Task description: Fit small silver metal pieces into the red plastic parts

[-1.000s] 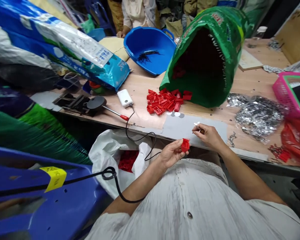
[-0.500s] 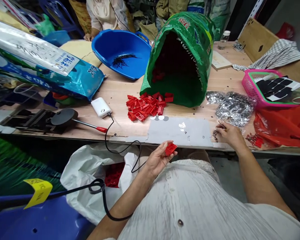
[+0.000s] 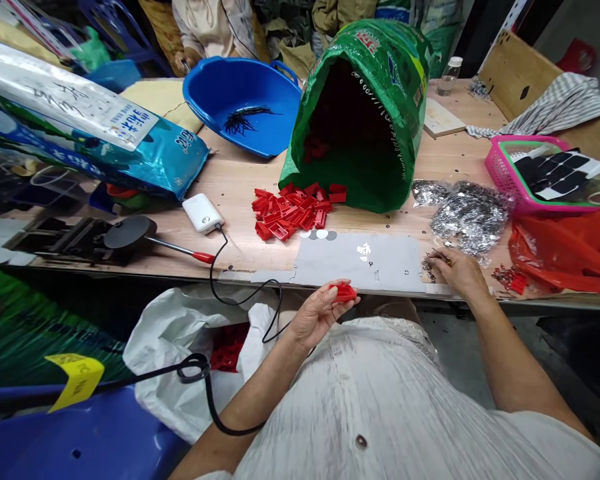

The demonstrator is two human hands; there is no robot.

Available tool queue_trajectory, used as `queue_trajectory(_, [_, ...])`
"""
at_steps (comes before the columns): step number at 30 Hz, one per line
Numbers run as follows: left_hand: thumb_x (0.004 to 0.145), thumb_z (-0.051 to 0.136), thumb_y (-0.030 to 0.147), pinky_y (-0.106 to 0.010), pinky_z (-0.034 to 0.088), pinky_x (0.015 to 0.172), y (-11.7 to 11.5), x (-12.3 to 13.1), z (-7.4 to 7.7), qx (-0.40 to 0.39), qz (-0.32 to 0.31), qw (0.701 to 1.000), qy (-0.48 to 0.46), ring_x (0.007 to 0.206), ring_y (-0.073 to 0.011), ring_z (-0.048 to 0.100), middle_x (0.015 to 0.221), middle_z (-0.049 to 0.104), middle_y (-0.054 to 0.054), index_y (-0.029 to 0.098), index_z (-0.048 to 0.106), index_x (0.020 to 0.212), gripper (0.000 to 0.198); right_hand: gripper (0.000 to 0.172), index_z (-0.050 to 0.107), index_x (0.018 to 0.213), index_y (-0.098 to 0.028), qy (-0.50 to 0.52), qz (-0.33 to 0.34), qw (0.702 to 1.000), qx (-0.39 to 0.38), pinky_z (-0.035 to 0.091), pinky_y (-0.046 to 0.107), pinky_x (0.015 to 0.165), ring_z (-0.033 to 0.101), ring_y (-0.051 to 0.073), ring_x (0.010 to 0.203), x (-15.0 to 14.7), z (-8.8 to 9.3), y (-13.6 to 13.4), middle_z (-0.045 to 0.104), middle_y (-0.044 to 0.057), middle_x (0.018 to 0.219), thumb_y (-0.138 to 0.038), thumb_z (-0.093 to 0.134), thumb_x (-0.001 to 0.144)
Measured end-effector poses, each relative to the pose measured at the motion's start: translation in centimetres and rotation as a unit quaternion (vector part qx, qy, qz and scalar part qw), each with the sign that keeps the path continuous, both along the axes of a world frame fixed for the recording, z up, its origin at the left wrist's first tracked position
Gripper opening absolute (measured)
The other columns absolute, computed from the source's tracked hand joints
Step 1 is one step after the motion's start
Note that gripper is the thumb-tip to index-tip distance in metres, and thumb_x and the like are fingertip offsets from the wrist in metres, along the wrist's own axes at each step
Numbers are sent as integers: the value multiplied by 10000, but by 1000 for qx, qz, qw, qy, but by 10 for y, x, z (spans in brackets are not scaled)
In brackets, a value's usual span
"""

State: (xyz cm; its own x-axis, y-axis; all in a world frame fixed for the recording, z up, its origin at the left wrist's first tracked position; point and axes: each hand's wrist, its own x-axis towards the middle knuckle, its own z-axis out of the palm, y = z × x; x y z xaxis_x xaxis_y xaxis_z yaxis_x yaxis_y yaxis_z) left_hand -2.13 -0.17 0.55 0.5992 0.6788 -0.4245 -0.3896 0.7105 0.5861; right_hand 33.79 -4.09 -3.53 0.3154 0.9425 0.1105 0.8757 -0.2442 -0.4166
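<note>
Between the thumb and fingers of my left hand (image 3: 316, 315) is a small red plastic part (image 3: 343, 293), held just off the table's front edge. My right hand (image 3: 461, 272) is at the right of the grey sheet (image 3: 395, 267), its fingertips pinched over a little pile of small metal pieces (image 3: 429, 268); whether one is between them is too small to tell. A heap of red plastic parts (image 3: 290, 210) lies in front of the open green sack (image 3: 350, 180), with more inside it. Clear bags of shiny metal pieces (image 3: 473, 217) lie beyond my right hand.
To the left are a lever tool with a red-tipped handle (image 3: 180, 249), a white power bank (image 3: 203, 214) with a black cable, and a blue basin (image 3: 200, 87). A pink basket (image 3: 500, 173) and red plastic bag (image 3: 570, 253) are at right. Below, a white sack (image 3: 155, 340) holds red parts.
The red part in my left hand has turned so its long side shows more. My right hand has shifted slightly left, still at the metal pieces.
</note>
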Motion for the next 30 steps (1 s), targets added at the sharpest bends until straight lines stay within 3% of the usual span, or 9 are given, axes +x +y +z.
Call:
queue_trajectory(7, [839, 671, 414, -295, 563, 843, 3, 5, -2, 23, 6, 1000, 17, 921, -224, 722, 1001, 726, -91, 151, 589, 1200, 453, 252, 710, 999, -250, 53, -55, 997, 33, 464, 325, 738, 664, 224, 841, -3, 10, -4, 742, 45, 986, -392, 535, 886])
queue_trajectory(10, [826, 677, 457, -343, 553, 907, 4, 7, -4, 42, 21, 999, 16, 951, -221, 708, 1037, 713, -101, 139, 615, 1122, 439, 245, 690, 992, -227, 140, -13, 988, 58, 463, 298, 706, 643, 183, 773, -13, 16, -1, 727, 38, 967, -395, 551, 881])
queue_trajectory(15, [708, 805, 287, -345, 564, 867, 3, 14, -7, 116, 50, 989, 82, 883, -167, 687, 994, 689, -37, 166, 634, 1041, 394, 262, 645, 975, -198, 243, 92, 964, 62, 414, 257, 582, 537, 134, 633, -64, 32, 5, 647, 13, 784, -432, 592, 872])
queue_trajectory(19, [699, 806, 286, -277, 542, 839, 2, 16, -11, 264, 92, 945, 170, 883, -143, 662, 985, 700, -40, 173, 655, 1062, 410, 198, 653, 921, -212, 250, 169, 952, 46, 382, 249, 547, 488, 115, 573, -115, 47, 5, 604, -20, 683, -400, 602, 886])
queue_trajectory(22, [731, 781, 313, -260, 514, 884, 1, 15, -10, 354, 105, 900, 233, 926, -146, 661, 1033, 706, -53, 178, 668, 1071, 383, 136, 660, 919, -219, 239, 211, 946, 65, 408, 248, 570, 525, 115, 593, -141, 55, 4, 643, -12, 730, -339, 599, 900])
queue_trajectory(27, [781, 734, 345, -251, 520, 870, -2, 13, -4, 430, 87, 844, 308, 909, -155, 676, 1028, 722, -50, 197, 678, 1073, 331, 81, 643, 941, -213, 203, 255, 939, 108, 460, 265, 631, 601, 140, 686, -158, 56, 8, 687, 26, 838, -252, 577, 915])
queue_trajectory(30, [793, 720, 339, -248, 527, 860, -3, 13, -2, 451, 89, 826, 325, 892, -155, 686, 1020, 729, -39, 204, 679, 1073, 314, 96, 637, 958, -213, 167, 282, 936, 129, 466, 278, 636, 606, 150, 696, -159, 53, 10, 684, 34, 843, -200, 550, 920])
